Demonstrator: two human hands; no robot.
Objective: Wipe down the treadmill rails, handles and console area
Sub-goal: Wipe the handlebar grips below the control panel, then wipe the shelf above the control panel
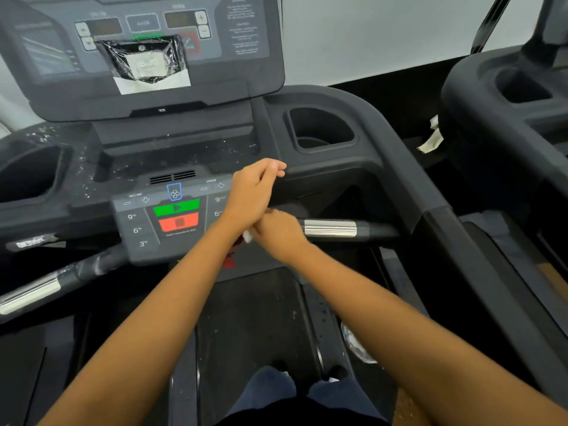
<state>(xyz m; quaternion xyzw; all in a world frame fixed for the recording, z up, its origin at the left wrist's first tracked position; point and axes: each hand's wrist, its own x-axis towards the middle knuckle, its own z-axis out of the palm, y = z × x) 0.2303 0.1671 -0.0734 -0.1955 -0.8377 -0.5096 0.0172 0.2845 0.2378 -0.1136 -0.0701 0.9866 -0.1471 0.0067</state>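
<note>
From the head camera, the right hand was curled shut around a small white wipe, pressing it where the right handle met the control panel. At its 11 o'clock the left hand hovered loosely half-open and empty, probably clearing room; speckled residue remained on the console tray at 10 o'clock.

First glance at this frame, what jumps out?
The two hands meeting mid-frame: the left hand crosses over the right hand, with a scrap of white cloth peeking between them. Just left sit the bright green start button and red stop button. Up top, a plastic-wrapped packet is stuck on the console screen.
</note>
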